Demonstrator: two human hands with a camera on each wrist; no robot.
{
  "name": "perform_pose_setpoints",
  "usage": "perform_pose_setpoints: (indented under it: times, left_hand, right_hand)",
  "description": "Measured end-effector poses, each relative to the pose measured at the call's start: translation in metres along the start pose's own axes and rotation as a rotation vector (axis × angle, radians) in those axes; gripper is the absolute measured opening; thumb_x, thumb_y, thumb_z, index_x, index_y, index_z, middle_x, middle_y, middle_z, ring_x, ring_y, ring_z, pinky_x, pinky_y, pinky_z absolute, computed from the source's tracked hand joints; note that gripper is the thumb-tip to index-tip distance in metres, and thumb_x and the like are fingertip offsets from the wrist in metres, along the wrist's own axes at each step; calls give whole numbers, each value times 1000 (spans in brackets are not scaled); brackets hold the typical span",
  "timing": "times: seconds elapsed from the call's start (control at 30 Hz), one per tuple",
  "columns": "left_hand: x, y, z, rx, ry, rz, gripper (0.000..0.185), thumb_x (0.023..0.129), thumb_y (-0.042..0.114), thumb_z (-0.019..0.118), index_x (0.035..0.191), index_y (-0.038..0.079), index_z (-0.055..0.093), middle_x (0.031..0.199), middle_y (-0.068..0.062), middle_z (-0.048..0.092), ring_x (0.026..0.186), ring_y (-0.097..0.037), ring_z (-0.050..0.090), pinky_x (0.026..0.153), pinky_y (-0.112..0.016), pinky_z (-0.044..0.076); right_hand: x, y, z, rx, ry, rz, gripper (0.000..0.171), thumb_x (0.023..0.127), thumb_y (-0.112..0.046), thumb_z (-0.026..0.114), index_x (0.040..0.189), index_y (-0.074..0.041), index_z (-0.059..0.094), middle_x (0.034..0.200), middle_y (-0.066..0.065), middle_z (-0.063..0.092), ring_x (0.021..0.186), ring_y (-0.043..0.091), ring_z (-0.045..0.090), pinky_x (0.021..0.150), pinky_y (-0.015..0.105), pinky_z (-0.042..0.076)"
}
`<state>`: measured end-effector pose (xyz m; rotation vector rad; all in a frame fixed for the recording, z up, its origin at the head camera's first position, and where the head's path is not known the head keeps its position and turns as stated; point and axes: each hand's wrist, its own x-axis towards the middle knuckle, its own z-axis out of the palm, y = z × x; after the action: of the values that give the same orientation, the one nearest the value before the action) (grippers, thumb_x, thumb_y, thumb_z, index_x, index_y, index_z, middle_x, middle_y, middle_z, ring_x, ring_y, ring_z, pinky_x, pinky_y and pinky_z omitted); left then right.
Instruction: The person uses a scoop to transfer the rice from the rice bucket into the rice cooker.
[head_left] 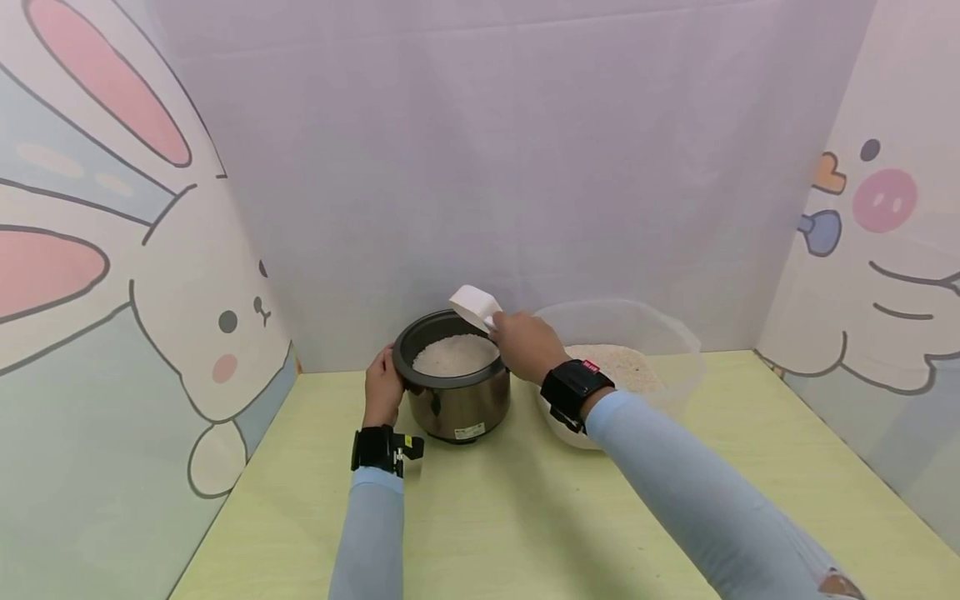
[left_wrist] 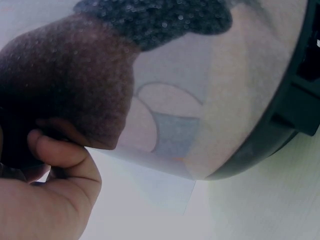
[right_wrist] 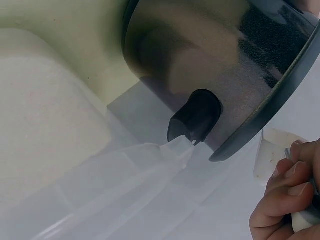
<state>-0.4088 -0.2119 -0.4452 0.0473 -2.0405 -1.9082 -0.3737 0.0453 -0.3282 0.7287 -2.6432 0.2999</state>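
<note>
A dark metal rice-cooker pot [head_left: 456, 398] with white rice [head_left: 454, 354] in it stands on the yellow-green table [head_left: 525, 517]. My left hand [head_left: 383, 390] grips the pot's left side at the rim; the left wrist view shows its fingers [left_wrist: 60, 160] curled against the shiny wall [left_wrist: 200, 100]. My right hand [head_left: 525, 343] holds a white scoop [head_left: 474, 306] tilted over the pot's right rim. In the right wrist view the fingers [right_wrist: 285, 200] curl round the scoop handle beside the pot [right_wrist: 210, 65].
A clear plastic tub [head_left: 660, 333] holding rice [head_left: 622, 367] stands right of the pot, under my right forearm; its wall [right_wrist: 100, 195] fills the right wrist view. Cartoon-printed panels [head_left: 112, 275] close in the left, back and right sides.
</note>
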Motion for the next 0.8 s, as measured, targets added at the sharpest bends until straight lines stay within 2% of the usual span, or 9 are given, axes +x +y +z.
perform_pose_setpoints:
  times: [0.2,0.4,0.63,0.8]
  left_hand:
    - [-1,1,0,2,2,-3,45,114,32,34,139,4,58,131,-16,61,104,-22,56,80,-26,50]
    - [-1,2,0,6,1,1,45,114,33,34,138,4,58,128,-17,62,99,-21,55,76,-22,49]
    - [-1,2,-1,9,-13,-21,47,114,33,33,141,3,57,128,-18,61,97,-19,54,75,-23,49]
    - [-2,0,0,20,4,-4,46,113,35,35,138,5,59,123,-15,62,96,-21,55,75,-25,49]
  right_hand:
    - [-2,3,2,-4,10,-17,16,106,-16,58,103,-1,61,76,13,65,64,29,66,53,41,49]
    - [-3,16,4,-10,61,-24,18,106,-17,58,107,1,60,76,15,65,66,32,66,55,42,50]
    - [-9,46,-4,24,65,81,17,106,-18,58,106,-1,60,78,15,66,67,33,65,59,45,50]
    - [-22,75,-8,32,44,138,17,107,-16,56,107,0,59,74,14,63,62,30,60,59,42,47]
